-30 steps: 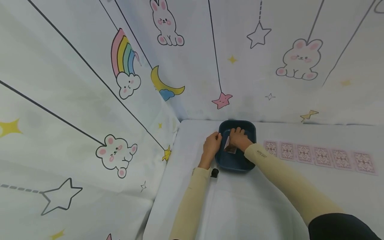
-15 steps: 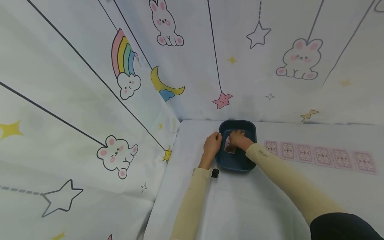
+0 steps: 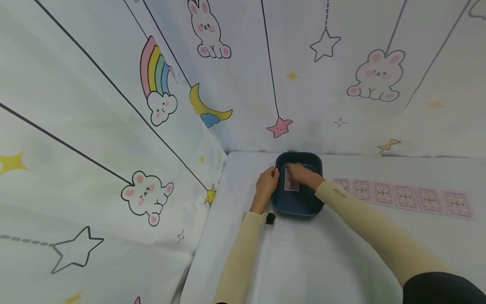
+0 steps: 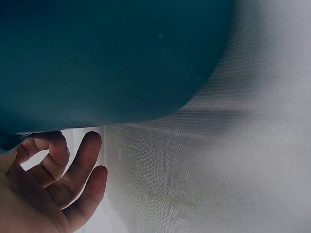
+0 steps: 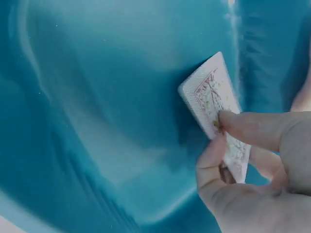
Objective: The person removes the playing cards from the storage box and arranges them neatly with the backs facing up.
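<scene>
A dark blue tray (image 3: 298, 207) with rounded corners stands near the back of the white table. My left hand (image 3: 267, 182) grips its left rim; in the left wrist view the thumb and index finger meet at the rim, and the other fingers (image 4: 90, 155) curl loosely below. Inside the tray, my right hand (image 3: 303, 174) pinches playing cards (image 3: 290, 184) between thumb and index finger. In the right wrist view the cards (image 5: 209, 92) tilt above the tray floor, pink patterned back showing; whether one card or a thin stack, I cannot tell.
A row of several face-down playing cards (image 3: 383, 194) lies on the white tabletop (image 3: 341, 253) right of the tray. A small black object (image 3: 270, 218) sits by my left wrist. Printed white cloth walls (image 3: 243, 105) rise behind and left.
My right hand has shifted slightly in the tray, and the cards have turned so that their patterned back now shows in the head view. The left hand stays on the rim.
</scene>
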A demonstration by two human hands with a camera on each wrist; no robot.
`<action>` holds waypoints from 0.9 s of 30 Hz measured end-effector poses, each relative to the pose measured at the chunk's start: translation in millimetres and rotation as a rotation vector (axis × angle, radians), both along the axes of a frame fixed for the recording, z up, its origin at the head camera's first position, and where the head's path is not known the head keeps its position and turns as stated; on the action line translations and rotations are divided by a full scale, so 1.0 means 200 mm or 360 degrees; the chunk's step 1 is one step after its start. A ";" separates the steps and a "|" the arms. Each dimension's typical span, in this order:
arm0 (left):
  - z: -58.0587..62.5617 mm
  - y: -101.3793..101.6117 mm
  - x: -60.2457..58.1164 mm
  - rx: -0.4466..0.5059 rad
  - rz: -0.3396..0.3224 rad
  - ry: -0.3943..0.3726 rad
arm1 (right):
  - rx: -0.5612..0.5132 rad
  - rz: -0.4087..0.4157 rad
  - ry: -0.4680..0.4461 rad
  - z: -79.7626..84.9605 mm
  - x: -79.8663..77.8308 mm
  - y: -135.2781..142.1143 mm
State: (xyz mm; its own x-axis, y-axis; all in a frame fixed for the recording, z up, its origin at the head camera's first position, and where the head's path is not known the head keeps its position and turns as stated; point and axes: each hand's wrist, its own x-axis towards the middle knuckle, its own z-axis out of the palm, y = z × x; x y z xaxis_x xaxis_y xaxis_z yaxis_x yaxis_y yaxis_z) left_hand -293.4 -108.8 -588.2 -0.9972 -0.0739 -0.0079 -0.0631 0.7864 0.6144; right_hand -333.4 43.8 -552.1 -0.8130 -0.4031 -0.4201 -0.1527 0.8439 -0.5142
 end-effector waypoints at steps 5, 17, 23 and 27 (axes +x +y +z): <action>0.01 0.00 0.00 0.0009 0.0004 -0.0015 | -0.0135 -0.0047 0.0079 0.02 -0.01 0.04; 0.03 0.00 -0.01 0.0008 -0.0019 -0.0003 | -0.0286 0.0030 0.0241 0.07 0.02 0.10; 0.03 0.00 0.01 0.0010 0.0014 -0.0014 | -0.0386 0.0058 0.0280 0.08 0.06 0.12; 0.02 0.01 0.03 0.0026 0.0011 -0.0017 | -0.0419 0.0012 0.0349 0.07 0.10 0.17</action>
